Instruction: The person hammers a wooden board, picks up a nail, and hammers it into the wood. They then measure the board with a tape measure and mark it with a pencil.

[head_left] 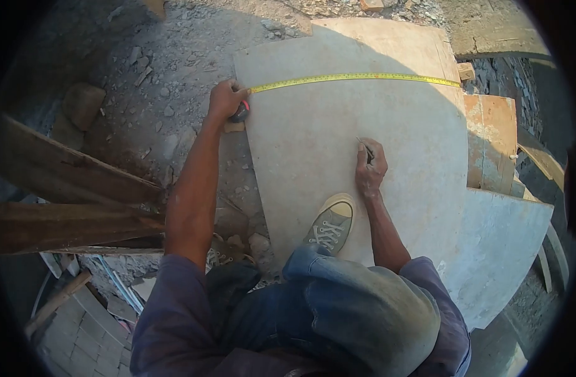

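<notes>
At the far left I see two dark wooden planks point(68, 182) lying across the edge of the view, with a rough rock point(82, 103) above them on the rubble ground point(175, 56). Grey paving bricks point(74, 327) show in the lower left corner.

Next comes my left hand point(225, 99), at the left edge of the big pale slab point(313, 163). Its fingers are curled shut around the tape measure case point(241, 113), which it presses against that edge. From the case the yellow tape point(354, 78) runs flat across the upper part of the slab to its right edge.

Lower down, my shoe point(330, 225) stands on the near part of the slab, laces up, toe pointing away from me.

Just right of the shoe, my right hand point(371, 168) rests on the middle of the slab, well below the tape. It is closed in a writing grip on a thin pencil point(365, 148), whose tip points up and left and meets the surface.

To the right, an orange-stained slab point(492, 144) and a grey slab point(501, 251) lie partly under the big one.
</notes>
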`<state>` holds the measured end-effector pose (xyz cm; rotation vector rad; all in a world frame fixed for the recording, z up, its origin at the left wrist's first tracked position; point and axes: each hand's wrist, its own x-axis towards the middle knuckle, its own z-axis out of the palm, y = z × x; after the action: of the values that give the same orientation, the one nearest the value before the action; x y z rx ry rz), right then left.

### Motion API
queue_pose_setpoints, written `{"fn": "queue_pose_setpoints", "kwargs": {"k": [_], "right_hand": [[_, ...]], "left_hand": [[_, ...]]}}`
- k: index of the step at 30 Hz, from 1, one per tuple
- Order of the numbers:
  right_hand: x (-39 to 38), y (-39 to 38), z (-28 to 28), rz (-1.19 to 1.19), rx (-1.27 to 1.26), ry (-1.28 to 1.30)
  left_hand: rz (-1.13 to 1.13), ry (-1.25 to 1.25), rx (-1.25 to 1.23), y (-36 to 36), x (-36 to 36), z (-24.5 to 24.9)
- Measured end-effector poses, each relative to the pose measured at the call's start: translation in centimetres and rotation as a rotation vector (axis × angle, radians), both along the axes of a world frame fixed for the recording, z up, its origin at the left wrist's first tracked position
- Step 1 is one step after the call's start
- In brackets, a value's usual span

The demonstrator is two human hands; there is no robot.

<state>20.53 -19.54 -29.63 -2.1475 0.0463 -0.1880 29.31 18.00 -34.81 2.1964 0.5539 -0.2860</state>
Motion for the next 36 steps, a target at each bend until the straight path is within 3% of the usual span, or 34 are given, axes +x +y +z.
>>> {"fn": "queue_pose_setpoints", "kwargs": {"k": [3, 11, 24, 36], "right_hand": [[0.4, 0.0, -0.9, 0.020, -0.174, -0.086], [0.5, 0.2, -0.5, 0.027, -0.200, -0.061], [1.0, 0.5, -0.1, 0.016, -0.211, -0.056], [15.6, 0.7, 1.6, -0.070, -0.088, -0.260]], "left_hand": [[-0.036, -0.019, 0.018, 0.1, 0.1, 0.2], [-0.048, 0.147, 0.121, 0.6, 1.0, 2.3], [-0.058, 0.124, 0.117, 1.1, 1.2, 0.7], [-0.100, 0.146, 0.082, 1.8, 1.4, -0.1]]}}
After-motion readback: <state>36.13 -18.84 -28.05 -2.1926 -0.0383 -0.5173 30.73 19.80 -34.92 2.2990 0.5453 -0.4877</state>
